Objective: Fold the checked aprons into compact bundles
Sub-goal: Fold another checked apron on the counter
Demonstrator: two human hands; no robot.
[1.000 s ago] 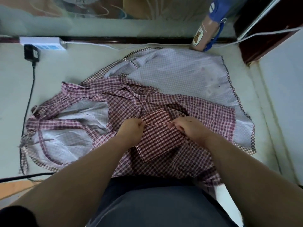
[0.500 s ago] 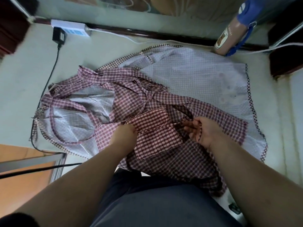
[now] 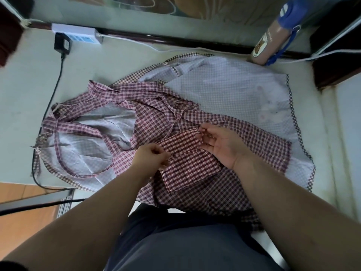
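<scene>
L hand point(image 3: 150, 159), R hand point(image 3: 220, 145) on apron point(image 3: 254, 137); pale surface point(image 3: 23, 85), pwr strip point(image 3: 78, 34) behind.

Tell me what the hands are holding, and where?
The left hand pinches the bundle at its left edge. The right hand lies palm up at its far corner; whether it grips cannot be told.
</scene>
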